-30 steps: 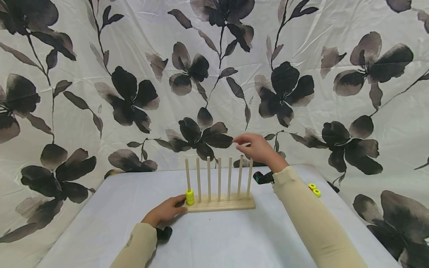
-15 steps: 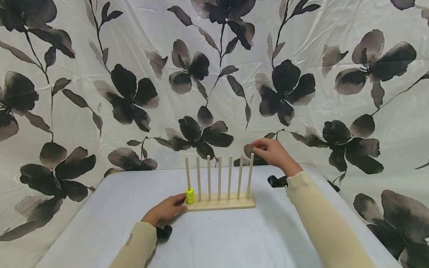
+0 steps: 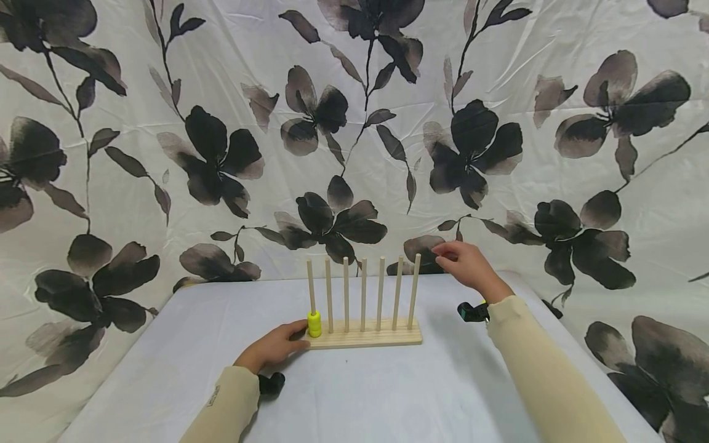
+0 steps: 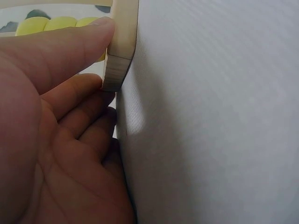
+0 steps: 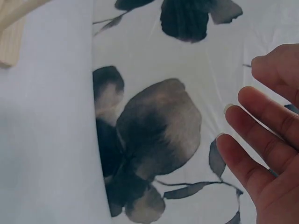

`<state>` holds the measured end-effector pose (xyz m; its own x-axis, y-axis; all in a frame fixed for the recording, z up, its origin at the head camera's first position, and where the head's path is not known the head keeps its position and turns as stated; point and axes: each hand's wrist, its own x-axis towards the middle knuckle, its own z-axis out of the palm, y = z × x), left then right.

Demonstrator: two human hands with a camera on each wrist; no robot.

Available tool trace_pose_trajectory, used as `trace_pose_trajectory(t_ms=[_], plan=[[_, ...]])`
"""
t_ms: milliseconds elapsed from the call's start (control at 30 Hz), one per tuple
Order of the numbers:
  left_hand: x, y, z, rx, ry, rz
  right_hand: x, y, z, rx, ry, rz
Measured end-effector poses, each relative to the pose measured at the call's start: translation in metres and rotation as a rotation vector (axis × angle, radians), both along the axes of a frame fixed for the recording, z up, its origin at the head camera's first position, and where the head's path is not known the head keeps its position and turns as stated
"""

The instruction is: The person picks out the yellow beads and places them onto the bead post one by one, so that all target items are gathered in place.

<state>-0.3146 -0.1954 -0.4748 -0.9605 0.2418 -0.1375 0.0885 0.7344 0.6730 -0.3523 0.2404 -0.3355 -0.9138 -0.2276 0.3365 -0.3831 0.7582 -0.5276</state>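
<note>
A pale wooden rack (image 3: 365, 338) with a row of several upright pegs stands on the white-covered table. Yellow rings (image 3: 314, 325) are stacked low on its leftmost peg; the other pegs are bare. My left hand (image 3: 271, 349) holds the rack's left end, thumb at the front and fingers behind. In the left wrist view the thumb presses against the wooden base (image 4: 124, 32), with the yellow rings (image 4: 58, 23) just beyond. My right hand (image 3: 468, 266) hovers in the air to the right of the rightmost peg, holding nothing. Its fingers (image 5: 252, 163) are loosely bent and spread in the right wrist view.
A white cloth covers the table (image 3: 354, 400). Behind it hangs a floral curtain (image 3: 388, 141) close to the table's far edge. A sliver of yellow shows by the black camera (image 3: 472, 312) on my right wrist, mostly hidden by the arm.
My right hand has moved right and slightly down, from above the right-hand pegs to beside the rack. Its arm now covers the yellow rings on the right. My left hand stays on the rack.
</note>
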Motion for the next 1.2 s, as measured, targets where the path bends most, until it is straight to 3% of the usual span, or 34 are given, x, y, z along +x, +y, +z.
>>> trace_pose_trajectory(t_ms=[433,1200], plan=[[0.001,0.000,0.001,-0.008,0.001,0.001,-0.001,0.025,-0.027,-0.009,-0.003,-0.057],[-0.001,-0.001,-0.002,-0.017,-0.005,0.006,0.006,0.060,-0.067,0.004,-0.116,-0.135]])
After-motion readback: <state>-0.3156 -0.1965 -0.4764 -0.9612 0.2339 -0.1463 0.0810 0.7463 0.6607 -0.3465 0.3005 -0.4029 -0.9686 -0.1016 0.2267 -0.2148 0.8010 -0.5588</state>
